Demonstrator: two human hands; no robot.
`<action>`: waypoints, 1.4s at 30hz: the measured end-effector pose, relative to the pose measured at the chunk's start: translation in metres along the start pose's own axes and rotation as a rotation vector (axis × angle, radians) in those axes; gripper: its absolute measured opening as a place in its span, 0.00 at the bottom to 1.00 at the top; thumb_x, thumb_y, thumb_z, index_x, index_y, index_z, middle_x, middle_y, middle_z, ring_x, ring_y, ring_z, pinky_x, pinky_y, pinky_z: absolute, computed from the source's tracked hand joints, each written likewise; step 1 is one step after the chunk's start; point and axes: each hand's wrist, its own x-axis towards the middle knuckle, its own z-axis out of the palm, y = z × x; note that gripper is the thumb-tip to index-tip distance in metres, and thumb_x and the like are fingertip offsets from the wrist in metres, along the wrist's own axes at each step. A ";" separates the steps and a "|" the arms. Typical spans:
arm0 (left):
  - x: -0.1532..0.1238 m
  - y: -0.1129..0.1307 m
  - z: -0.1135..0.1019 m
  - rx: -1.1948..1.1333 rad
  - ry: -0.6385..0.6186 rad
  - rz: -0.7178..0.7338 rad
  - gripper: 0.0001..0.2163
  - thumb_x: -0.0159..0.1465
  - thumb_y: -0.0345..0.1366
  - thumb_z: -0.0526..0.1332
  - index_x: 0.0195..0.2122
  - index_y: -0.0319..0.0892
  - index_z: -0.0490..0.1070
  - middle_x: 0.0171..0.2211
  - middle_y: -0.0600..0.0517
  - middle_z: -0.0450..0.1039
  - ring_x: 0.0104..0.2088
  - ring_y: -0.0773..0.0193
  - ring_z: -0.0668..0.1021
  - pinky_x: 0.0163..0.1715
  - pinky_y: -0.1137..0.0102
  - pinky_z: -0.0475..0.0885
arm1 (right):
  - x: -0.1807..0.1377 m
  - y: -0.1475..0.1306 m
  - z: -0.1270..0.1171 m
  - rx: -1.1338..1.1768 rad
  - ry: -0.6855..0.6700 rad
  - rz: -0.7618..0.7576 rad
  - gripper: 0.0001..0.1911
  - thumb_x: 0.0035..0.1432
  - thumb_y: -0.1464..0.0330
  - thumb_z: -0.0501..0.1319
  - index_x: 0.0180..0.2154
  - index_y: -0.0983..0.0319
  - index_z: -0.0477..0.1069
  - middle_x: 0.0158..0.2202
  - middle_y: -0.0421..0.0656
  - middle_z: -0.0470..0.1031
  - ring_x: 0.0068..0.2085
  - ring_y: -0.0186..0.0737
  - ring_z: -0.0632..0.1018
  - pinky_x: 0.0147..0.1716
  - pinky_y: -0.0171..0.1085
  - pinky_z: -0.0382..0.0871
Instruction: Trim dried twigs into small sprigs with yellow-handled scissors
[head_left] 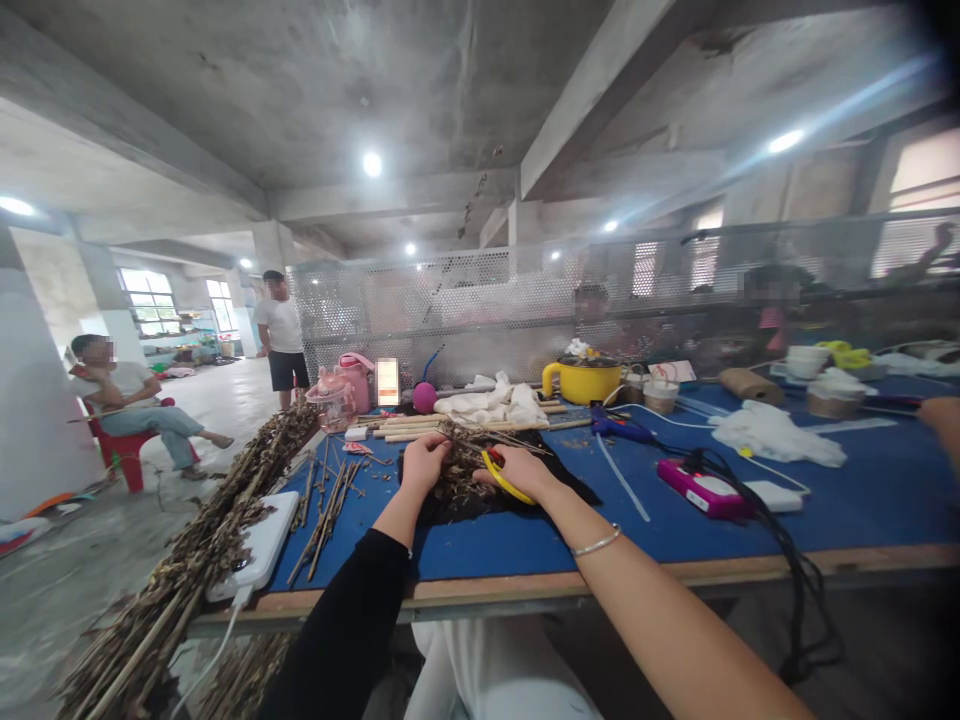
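Head view, centre of frame: the left hand was clenched on a bundle of dry brown twigs — thin, brittle, tangled — lying on a black cloth atop the blue-covered worktable. The right hand, just beside it, gripped yellow-handled scissors, fingers curled through the smooth loops; the blades were hidden. Judged: trimming in hand — a clean cut would call for the bundle held firm and the blades set square.
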 end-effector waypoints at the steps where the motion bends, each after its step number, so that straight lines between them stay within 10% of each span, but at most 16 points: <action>1: 0.000 0.001 0.000 0.020 -0.001 0.004 0.08 0.52 0.35 0.60 0.30 0.38 0.75 0.24 0.52 0.74 0.23 0.67 0.72 0.28 0.72 0.67 | 0.000 0.000 -0.001 -0.014 0.006 0.003 0.29 0.40 0.42 0.56 0.34 0.59 0.69 0.34 0.46 0.74 0.35 0.44 0.74 0.29 0.34 0.60; 18: -0.001 -0.001 -0.004 0.139 0.073 -0.016 0.11 0.54 0.38 0.59 0.33 0.39 0.77 0.19 0.52 0.72 0.20 0.69 0.70 0.23 0.74 0.64 | 0.004 0.003 0.000 -0.107 0.009 0.004 0.31 0.42 0.40 0.52 0.26 0.61 0.72 0.28 0.46 0.74 0.30 0.41 0.74 0.26 0.32 0.58; 30: 0.016 -0.010 0.004 -0.777 0.212 -0.341 0.08 0.55 0.24 0.59 0.36 0.35 0.73 0.28 0.50 0.74 0.26 0.72 0.75 0.34 0.75 0.70 | 0.005 0.008 0.001 -0.041 0.024 0.064 0.30 0.42 0.42 0.54 0.35 0.60 0.68 0.35 0.46 0.73 0.35 0.43 0.74 0.29 0.34 0.60; 42: 0.009 0.004 0.001 -1.016 0.134 -0.380 0.07 0.54 0.22 0.60 0.32 0.36 0.72 0.31 0.50 0.73 0.29 0.74 0.75 0.26 0.83 0.69 | 0.003 0.007 0.007 -0.010 -0.008 0.021 0.40 0.36 0.41 0.57 0.45 0.62 0.66 0.42 0.52 0.69 0.45 0.51 0.69 0.42 0.40 0.61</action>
